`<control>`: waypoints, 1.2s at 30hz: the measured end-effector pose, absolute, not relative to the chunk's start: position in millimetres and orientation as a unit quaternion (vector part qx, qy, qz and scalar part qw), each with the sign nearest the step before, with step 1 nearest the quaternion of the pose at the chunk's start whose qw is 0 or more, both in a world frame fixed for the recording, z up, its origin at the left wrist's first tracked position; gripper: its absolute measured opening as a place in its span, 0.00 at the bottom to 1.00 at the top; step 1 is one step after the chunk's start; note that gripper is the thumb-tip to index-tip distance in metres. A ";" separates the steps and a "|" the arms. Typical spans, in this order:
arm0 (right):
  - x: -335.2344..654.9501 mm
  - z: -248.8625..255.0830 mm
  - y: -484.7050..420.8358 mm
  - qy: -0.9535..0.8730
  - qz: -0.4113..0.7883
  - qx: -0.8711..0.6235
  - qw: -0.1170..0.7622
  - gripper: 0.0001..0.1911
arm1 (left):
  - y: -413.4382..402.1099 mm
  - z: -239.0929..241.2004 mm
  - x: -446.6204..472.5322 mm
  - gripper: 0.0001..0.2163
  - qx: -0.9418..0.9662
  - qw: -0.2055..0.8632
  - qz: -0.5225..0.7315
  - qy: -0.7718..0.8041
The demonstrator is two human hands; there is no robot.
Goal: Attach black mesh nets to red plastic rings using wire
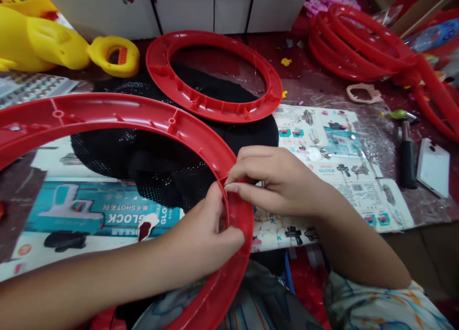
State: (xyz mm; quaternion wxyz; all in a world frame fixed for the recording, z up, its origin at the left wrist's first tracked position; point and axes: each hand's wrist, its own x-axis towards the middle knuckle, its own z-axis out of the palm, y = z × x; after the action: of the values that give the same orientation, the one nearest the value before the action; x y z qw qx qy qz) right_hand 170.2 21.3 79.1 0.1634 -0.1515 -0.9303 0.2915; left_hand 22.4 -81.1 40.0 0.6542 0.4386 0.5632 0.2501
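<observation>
A large red plastic ring [143,111], hollow side up, stretches from the left edge round to my lap. My left hand [211,229] grips the ring's right side, thumb on the channel and fingers wrapped over the inner rim. On the same stretch of the ring, my right hand [270,179] pinches with thumb and forefinger at the inner rim; whatever lies between those fingertips is too small or hidden to make out. Behind it, a smaller red ring [215,111] rests on black mesh fabric [168,177], which lies partly under the large ring.
Flattened printed cardboard [322,177] covers the tabletop. Yellow plastic parts [53,43] stand at the back left. To the right are a pile of red rings [358,57], a black-handled hammer [407,153], a white phone-like object [433,167] and a plastic bottle [435,36].
</observation>
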 end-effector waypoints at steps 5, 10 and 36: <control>171.2 80.8 20.5 -0.925 0.306 -0.164 0.155 0.09 | -80.7 40.4 22.1 0.24 0.445 0.657 0.249 0.555; 171.0 81.0 20.5 -0.919 0.317 -0.164 0.167 0.06 | -83.4 39.2 19.3 0.20 0.448 0.654 0.235 0.563; 175.7 78.1 12.3 -0.982 0.038 -0.098 0.155 0.12 | -74.8 42.7 23.9 0.20 0.437 0.654 0.296 0.542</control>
State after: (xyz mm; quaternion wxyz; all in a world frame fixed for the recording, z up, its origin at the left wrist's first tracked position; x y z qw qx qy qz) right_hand 175.7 12.3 78.1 0.1554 -0.0982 -0.9822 0.0382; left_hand 23.9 -74.8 42.7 0.6543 0.4367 0.5419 0.2959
